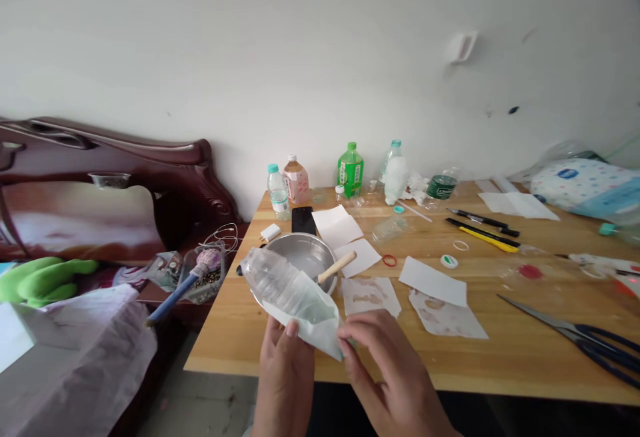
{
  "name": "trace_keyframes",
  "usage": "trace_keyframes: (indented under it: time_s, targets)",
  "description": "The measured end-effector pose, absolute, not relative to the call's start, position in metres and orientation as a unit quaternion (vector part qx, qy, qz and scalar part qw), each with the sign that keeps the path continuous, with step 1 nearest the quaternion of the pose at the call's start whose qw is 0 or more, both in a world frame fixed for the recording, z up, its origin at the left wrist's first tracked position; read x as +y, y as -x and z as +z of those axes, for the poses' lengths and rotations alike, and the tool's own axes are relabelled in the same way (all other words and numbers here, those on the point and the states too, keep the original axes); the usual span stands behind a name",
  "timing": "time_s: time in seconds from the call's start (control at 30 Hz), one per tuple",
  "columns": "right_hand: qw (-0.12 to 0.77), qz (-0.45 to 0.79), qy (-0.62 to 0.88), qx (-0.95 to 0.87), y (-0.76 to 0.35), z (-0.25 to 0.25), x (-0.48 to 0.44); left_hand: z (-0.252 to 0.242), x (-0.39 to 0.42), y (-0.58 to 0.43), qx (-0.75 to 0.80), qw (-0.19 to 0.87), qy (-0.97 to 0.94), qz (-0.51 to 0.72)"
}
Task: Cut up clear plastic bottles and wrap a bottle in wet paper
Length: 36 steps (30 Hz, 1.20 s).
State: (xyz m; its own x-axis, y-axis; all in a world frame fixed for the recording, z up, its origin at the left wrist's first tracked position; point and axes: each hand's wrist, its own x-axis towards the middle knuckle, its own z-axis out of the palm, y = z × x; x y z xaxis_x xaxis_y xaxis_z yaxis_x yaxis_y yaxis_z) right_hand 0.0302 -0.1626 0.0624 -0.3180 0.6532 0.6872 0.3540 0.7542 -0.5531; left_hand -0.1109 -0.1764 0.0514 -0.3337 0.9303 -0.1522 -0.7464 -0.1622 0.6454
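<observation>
A clear plastic bottle (273, 274) lies tilted over the rim of a metal bowl (300, 245), with white paper (313, 324) wrapped round its lower right part. My left hand (287, 364) holds the wrapped bottle from below, its thumb on the paper. At the paper's right end, my right hand (387, 364) pinches the edge between thumb and fingertips. Behind them, a wooden handle (337, 267) leans out of the bowl. Stained paper pieces (371, 296) lie on the table to the right of the bowl.
On the wooden table (240, 350) are large scissors (575, 334), a yellow cutter (490, 240), black pens, white paper (434, 280) and a phone (303, 220). Several bottles, including a green one (351, 172), stand along the wall. A soft package (585, 184) lies at right.
</observation>
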Motion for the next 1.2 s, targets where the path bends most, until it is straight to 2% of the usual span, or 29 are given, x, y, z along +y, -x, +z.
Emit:
trace_keyframes:
  time_s: [0.17, 0.33, 0.57, 0.87, 1.07, 1.2]
  targets:
    - [0.470, 0.143, 0.267, -0.829, -0.031, 0.063, -0.163, 0.046, -0.176, 0.111, 0.324, 0.556, -0.152, 0.750]
    - [0.523, 0.218, 0.365, -0.739, -0.033, 0.065, -0.156, 0.044, -0.176, 0.111, 0.328, 0.544, -0.148, 0.758]
    - [0.479, 0.253, 0.395, -0.741, -0.028, 0.058, -0.148, 0.037, -0.178, 0.113, 0.346, 0.563, -0.162, 0.733]
    - [0.439, 0.399, 0.417, -0.689, -0.033, 0.059, -0.151, 0.034, -0.183, 0.112, 0.364, 0.586, -0.153, 0.707]
    - [0.462, 0.473, 0.433, -0.613, -0.032, 0.076, -0.143, 0.041, -0.188, 0.108, 0.351, 0.615, -0.176, 0.684]
    - [0.441, 0.529, 0.431, -0.583, -0.022, 0.083, -0.132, 0.040, -0.192, 0.103, 0.342, 0.649, -0.201, 0.649]
